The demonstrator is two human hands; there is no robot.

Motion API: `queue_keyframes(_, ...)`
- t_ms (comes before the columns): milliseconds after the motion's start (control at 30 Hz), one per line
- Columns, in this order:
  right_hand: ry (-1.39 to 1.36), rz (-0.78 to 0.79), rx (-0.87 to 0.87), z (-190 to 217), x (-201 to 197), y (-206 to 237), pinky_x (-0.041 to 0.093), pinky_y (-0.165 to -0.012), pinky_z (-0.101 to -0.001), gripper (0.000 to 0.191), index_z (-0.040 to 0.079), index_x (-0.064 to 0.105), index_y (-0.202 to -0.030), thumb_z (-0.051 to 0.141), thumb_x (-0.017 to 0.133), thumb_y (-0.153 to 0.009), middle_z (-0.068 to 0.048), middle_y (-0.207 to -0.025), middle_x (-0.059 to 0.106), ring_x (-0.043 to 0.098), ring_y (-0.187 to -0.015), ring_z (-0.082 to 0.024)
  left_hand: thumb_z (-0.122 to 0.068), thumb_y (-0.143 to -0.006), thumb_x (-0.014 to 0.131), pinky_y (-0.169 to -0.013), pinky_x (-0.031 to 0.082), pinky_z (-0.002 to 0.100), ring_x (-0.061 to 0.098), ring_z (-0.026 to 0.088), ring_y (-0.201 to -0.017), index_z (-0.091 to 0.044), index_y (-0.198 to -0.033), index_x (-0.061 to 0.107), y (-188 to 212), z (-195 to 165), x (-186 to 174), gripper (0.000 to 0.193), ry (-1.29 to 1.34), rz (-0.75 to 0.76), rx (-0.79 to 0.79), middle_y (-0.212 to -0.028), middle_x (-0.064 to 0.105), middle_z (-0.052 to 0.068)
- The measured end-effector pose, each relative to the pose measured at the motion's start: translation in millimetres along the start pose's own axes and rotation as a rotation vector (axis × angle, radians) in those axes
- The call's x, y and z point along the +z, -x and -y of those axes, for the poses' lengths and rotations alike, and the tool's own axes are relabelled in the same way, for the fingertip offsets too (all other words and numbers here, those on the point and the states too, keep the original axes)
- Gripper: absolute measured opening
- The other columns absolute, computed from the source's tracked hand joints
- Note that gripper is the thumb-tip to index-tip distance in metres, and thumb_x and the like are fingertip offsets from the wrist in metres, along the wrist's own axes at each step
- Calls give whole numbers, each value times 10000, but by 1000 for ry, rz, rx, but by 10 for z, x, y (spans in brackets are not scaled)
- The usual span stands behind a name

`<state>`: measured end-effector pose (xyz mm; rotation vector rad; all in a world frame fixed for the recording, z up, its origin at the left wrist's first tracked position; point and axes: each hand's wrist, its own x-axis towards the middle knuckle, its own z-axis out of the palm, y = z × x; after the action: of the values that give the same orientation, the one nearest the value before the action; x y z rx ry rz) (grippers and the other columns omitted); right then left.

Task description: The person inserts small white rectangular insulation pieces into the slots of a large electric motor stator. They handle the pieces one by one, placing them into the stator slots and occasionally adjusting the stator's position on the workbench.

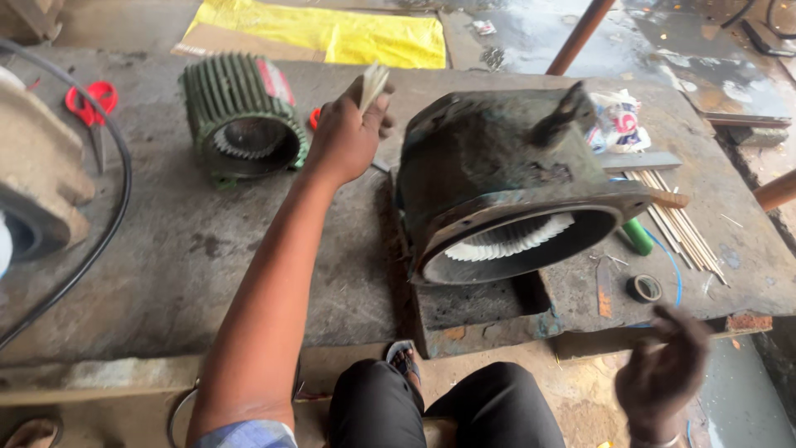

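My left hand (347,133) reaches out over the grey workbench (191,265) and is closed on a small bundle of pale paper strips (373,83). It hovers between a green ribbed motor housing (240,112) on its left and a large dark motor stator housing (506,182) on its right. White paper strips line the slots inside the large housing's round opening (510,241). My right hand (663,369) is low at the front right, blurred, fingers loosely curled and apart, holding nothing that I can see.
Thin wooden sticks (680,224), a green-handled tool (637,236), a tape roll (644,288) and a crumpled packet (618,120) lie at the right. Red-handled scissors (91,108) and a black cable (116,199) are at the left. A yellow sheet (332,33) lies behind.
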<state>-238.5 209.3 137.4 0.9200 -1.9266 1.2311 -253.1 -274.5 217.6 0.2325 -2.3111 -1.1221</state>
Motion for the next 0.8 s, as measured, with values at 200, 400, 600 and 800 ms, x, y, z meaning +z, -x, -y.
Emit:
queue_keyframes(200,-29,-87,50,302,65,-196,518,-997,-250,573,-83,480,-1334,445,582,-1134,-158,-1341,530,617,-1139,-170,-115,-941,507,-939,533,502,637,388,-1158,-154,-1240,606,-38,571,284,317,-671,209,-176,-1301,621,161)
queue_keyframes(400,38,14,110,-544,-273,431,556,-1018,-291,577,-103,527,-1321,416,661,-1108,-180,-1250,558,653,-1156,-223,-184,-996,449,-933,533,510,619,344,-1211,-102,-1226,664,-424,1215,678,325,-806,291,-219,-1391,554,129)
queue_keyframes(600,269,299,447,-1752,-934,687,570,-971,-353,653,-142,641,-1267,405,747,-926,-240,-1097,703,716,-1056,-293,-232,-1061,411,-931,518,493,643,337,-1168,-93,-1195,677,-813,1506,681,329,-909,93,-243,-1275,635,136)
queue_keyframes(800,229,411,562,-2100,-833,569,543,-999,-384,669,-115,614,-1305,411,725,-907,-226,-1159,683,686,-1115,-296,-109,-894,579,-824,531,488,690,373,-995,-91,-1220,620,-1180,1455,506,329,-484,-266,-176,-1079,719,163)
